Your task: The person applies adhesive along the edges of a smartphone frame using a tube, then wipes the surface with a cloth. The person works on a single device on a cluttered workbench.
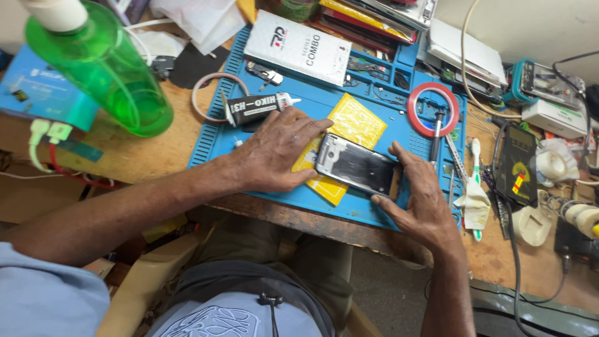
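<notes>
Blue mat [262,134] bears phone [357,167], hands [277,151] [419,200] flanking its ends.

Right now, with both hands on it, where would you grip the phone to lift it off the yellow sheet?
Probably by its two long edges, near the middle, coming straight down from above. The phone lies flat and slanted on the yellow sheet, glassy face up. The left hand covers its upper-left end and the right hand brackets its lower-right end, so only the long sides show free.
</notes>
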